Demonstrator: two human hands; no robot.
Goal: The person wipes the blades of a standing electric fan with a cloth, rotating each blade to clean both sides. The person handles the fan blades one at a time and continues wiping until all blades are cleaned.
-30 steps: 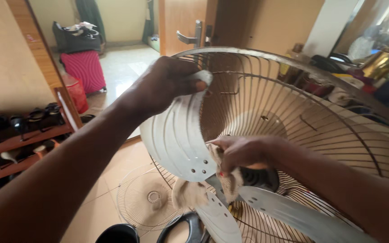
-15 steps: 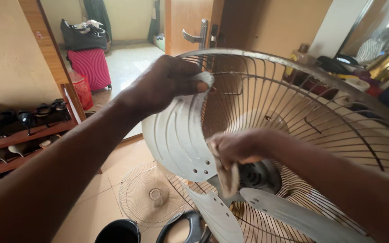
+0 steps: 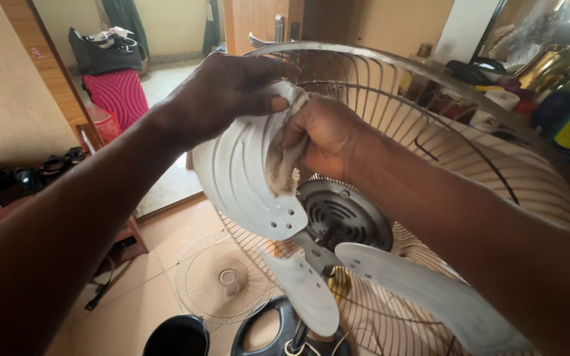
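Holding the upper fan blade [image 3: 245, 178] by its tip with my left hand [image 3: 222, 92], fingers curled shut over the outer edge so it can't spin, while my right hand [image 3: 324, 135] is closed around a grubby grey rag [image 3: 284, 161] and pressing it flat against the blade's inner face, just below where the left fingers pinch. So both hands are basically touching at the tip end, left on the outside, right on the inside, with the blade sandwiched between them. What matters here is how the blade runs: its long axis goes from the tip up by my hands down and to the right toward the round grey motor hub [image 3: 343, 214], where it's riveted on. That means the whole dusty length lies below the rag, toward the hub, and the right hand is the one sitting on that line. The left hand is only the anchor at the far end. The other two blades [image 3: 430, 290] hang lower, well clear of both hands. All of this sits inside the rear wire guard [image 3: 430, 86], which curves around behind the blades, and the front grille [image 3: 222, 280] lies flat on the tile floor below, well apart from the fan. A pink suitcase [image 3: 115, 92] stands back in the hallway.
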